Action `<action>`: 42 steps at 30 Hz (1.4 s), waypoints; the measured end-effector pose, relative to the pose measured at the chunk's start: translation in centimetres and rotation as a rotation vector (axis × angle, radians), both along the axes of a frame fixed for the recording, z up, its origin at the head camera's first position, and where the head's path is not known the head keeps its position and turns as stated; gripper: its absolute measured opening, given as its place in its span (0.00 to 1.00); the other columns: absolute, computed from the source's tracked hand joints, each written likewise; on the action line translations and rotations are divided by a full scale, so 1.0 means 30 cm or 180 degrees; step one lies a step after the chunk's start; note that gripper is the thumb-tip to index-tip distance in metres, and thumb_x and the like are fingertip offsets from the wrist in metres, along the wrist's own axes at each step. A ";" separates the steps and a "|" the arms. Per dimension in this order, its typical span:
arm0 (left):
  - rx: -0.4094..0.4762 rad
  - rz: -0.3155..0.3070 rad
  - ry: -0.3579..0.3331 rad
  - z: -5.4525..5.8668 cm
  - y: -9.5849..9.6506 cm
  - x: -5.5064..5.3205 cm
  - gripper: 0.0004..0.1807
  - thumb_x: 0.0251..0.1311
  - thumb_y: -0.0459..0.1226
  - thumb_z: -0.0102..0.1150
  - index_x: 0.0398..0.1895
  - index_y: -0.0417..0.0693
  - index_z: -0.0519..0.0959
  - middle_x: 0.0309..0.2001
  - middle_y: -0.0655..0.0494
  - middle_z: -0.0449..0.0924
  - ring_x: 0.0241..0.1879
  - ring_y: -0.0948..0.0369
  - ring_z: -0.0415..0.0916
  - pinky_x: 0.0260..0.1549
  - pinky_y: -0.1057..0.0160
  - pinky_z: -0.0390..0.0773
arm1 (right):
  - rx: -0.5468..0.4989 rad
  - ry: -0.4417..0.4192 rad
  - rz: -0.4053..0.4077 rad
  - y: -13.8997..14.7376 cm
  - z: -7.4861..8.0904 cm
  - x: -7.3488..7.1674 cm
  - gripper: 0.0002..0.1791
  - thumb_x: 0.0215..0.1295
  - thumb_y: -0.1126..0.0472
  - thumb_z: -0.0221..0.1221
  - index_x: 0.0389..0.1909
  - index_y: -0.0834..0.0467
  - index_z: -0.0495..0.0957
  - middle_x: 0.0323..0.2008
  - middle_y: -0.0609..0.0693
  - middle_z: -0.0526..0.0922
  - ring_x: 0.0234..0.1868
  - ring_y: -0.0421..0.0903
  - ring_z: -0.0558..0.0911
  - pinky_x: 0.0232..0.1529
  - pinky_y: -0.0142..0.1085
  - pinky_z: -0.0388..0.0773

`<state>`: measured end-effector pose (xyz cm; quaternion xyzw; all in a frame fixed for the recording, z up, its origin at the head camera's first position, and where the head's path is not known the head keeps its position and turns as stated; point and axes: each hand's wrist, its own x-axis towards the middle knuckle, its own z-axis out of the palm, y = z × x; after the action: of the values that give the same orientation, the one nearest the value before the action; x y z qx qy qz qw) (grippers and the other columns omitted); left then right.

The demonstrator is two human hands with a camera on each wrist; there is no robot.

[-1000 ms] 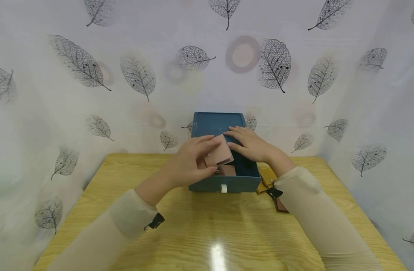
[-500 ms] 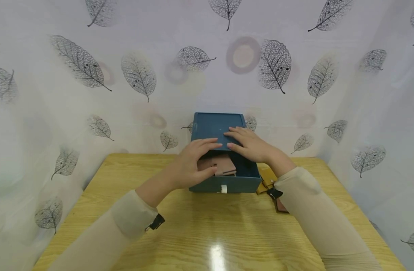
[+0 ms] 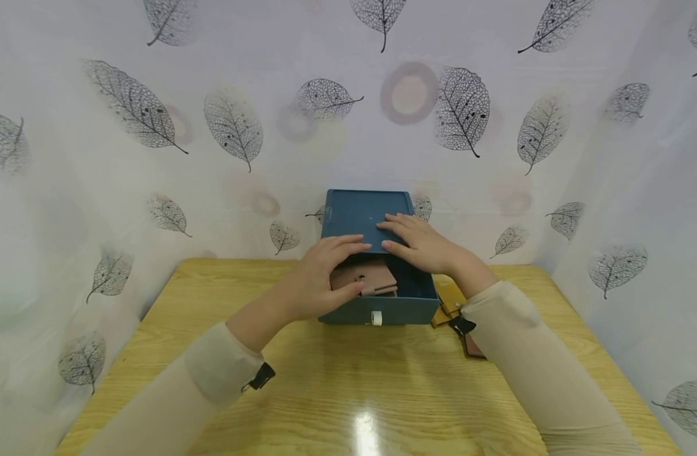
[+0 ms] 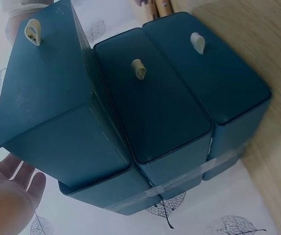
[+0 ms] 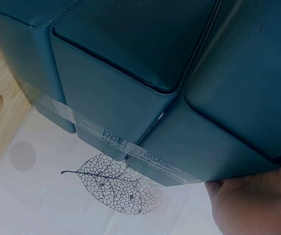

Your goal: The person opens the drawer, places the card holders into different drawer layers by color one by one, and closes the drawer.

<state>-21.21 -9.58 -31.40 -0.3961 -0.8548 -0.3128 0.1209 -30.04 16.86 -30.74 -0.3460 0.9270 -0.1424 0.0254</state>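
Observation:
A dark blue box of stacked drawers [image 3: 364,218] has its top drawer [image 3: 405,310] pulled out, with a white pull loop on its front. Inside lies a pink wallet [image 3: 376,277] with a small snap. At the drawer's left side is my left hand [image 3: 311,278], thumb near the wallet and fingers loosely extended; it holds nothing. My right hand [image 3: 419,242] rests on the top of the box, fingers spread flat. In the left wrist view two closed drawers [image 4: 152,103] show beside the pulled-out one. Part of the drawer's inside is hidden by my left hand.
Yellow wallets [image 3: 452,296] lie on the wooden table [image 3: 325,392] right of the box, with a brownish-pink wallet [image 3: 475,346] partly under my right sleeve. A leaf-print curtain [image 3: 291,158] hangs behind. Black clips hold both cuffs.
A second ago my left hand held the pink wallet tilted over the drawer. The wallet now lies in the drawer, let go. My right hand has stayed on the box top.

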 end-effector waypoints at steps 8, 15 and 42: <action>0.0019 -0.0003 0.0053 -0.012 -0.006 -0.001 0.31 0.65 0.41 0.64 0.70 0.43 0.71 0.71 0.44 0.66 0.71 0.48 0.61 0.68 0.40 0.62 | 0.0001 -0.0006 -0.0022 -0.001 -0.001 -0.002 0.36 0.78 0.38 0.41 0.78 0.54 0.57 0.79 0.57 0.48 0.79 0.60 0.44 0.76 0.60 0.36; 0.0030 0.0017 0.0049 -0.019 -0.011 -0.002 0.31 0.65 0.41 0.64 0.70 0.44 0.71 0.71 0.45 0.66 0.71 0.48 0.61 0.68 0.40 0.61 | 0.0007 -0.0012 -0.0035 -0.002 -0.001 -0.002 0.35 0.79 0.39 0.41 0.78 0.54 0.57 0.79 0.56 0.48 0.79 0.60 0.44 0.76 0.59 0.36; 0.0150 0.0220 0.0606 -0.081 -0.049 0.040 0.23 0.63 0.41 0.66 0.59 0.44 0.79 0.58 0.51 0.77 0.58 0.53 0.72 0.59 0.47 0.74 | -0.0027 0.0010 -0.0030 -0.004 -0.003 0.002 0.33 0.79 0.43 0.44 0.78 0.55 0.58 0.79 0.58 0.49 0.79 0.61 0.44 0.75 0.60 0.36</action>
<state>-20.00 -11.04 -33.82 -0.3914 -0.8450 -0.2894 0.2216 -29.99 16.76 -30.82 -0.3420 0.9280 -0.1460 0.0219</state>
